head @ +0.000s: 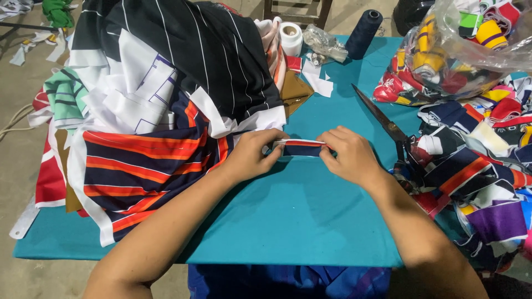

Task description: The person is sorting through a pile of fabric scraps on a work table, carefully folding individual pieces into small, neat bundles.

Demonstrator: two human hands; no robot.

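My left hand [252, 155] and my right hand [349, 155] pinch the two ends of a small folded strip of navy fabric with white and red edges [301, 147], held flat just above the teal table cover [299, 221]. The strip stretches between my fingertips. My left forearm lies over the edge of a big pile of navy and orange striped fabric [138, 166].
Black pinstriped and white cloth pieces [183, 61] are heaped at the back left. Long scissors [382, 119] lie to the right of my hands. Several coloured fabric strips [476, 160] pile at the right, under a clear plastic bag of trims [460, 50]. A dark thread cone [364, 33] and a white tape roll [291, 37] stand at the back.
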